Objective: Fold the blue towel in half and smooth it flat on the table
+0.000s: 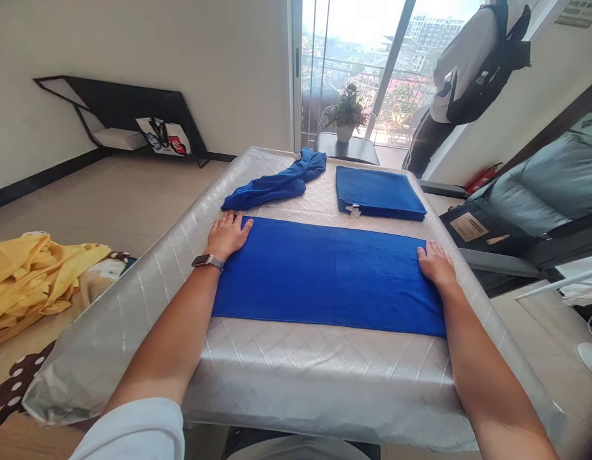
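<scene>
A blue towel (324,275) lies spread as a long, smooth rectangle across the covered table (296,377). On its far left corner rests my left hand (228,235), fingers stretched out and a watch at the wrist. My right hand (437,262) lies flat at the towel's far right corner, fingers extended. Beyond the towel, to the right, sits a neat stack of folded blue towels (379,191) with a white tag at its front edge. A crumpled blue towel (281,180) lies at the far left, close to my left hand's fingertips.
Yellow cloth (41,275) is heaped at the left. Behind the table stands a chair (348,150) with a potted plant (346,115). At the far right are a person (468,70) and a grey-cushioned seat (554,179). A black shelf (133,105) leans by the wall.
</scene>
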A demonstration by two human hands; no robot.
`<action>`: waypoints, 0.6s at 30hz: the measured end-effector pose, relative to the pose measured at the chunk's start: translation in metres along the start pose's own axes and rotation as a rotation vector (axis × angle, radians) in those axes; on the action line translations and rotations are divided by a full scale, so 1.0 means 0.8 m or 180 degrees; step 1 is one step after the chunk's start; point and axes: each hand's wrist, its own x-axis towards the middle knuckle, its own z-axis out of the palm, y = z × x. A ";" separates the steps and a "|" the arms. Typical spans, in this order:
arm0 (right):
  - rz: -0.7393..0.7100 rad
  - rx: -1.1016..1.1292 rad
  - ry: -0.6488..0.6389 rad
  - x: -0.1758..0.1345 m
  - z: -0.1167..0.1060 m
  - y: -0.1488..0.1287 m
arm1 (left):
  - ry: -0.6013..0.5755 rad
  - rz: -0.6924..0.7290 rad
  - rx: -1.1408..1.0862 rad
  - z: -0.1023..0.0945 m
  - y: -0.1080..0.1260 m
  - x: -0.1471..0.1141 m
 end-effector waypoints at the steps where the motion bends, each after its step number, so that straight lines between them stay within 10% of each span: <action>1: -0.0029 -0.0015 0.0045 -0.003 -0.002 -0.003 | 0.0098 0.0027 0.0027 -0.003 0.004 -0.003; 6: -0.0532 -0.0093 0.0275 -0.030 -0.011 -0.048 | 0.0466 0.0613 0.0042 -0.024 0.057 -0.033; 13: -0.1842 0.0230 -0.0127 -0.074 -0.027 -0.184 | 0.0040 0.2238 -0.0085 -0.026 0.208 -0.071; 18: -0.1842 0.0196 -0.0500 -0.073 -0.010 -0.257 | 0.0083 0.2027 -0.0344 0.009 0.275 -0.072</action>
